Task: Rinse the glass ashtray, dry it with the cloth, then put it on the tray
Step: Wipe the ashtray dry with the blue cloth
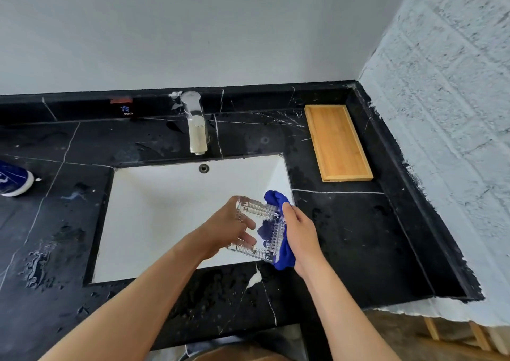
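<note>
— Where's the ashtray (259,229) now?

— Lower centre of the frame, held over the right front corner of the sink (165,209), tipped up on edge. The left hand (229,228) grips its left side, fingers curled around the ribbed rim. The right hand (300,231) is closed on the blue cloth (278,222), pressing it against the right side of the glass.

— So drying, not rinsing?

— I'd say so. No water runs from the tap (196,128) at upper centre, and the cloth is already on the glass.

— How will that thing handle?

— Thick cut glass, so I'd judge it heavy for its size, rigid, and slippery while wet. The ribs along the rim give the fingers some bite; that's where I'd hold it, two opposite sides, never by one corner. Drop it on the porcelain or the stone and it probably chips or breaks.

— And the cloth?

— Soft, bunches easily. It helps the grip on that side.

— Room to carry it across?

— Plenty. The tray (338,142) sits at the upper right, bare, near the back wall, well apart from the hands. The black counter (345,236) between is open, though spotted with water. Things to mind are the sink's right edge just beside the cloth and the tray's raised lip. I'd lift over the lip and set it down flat.
</note>
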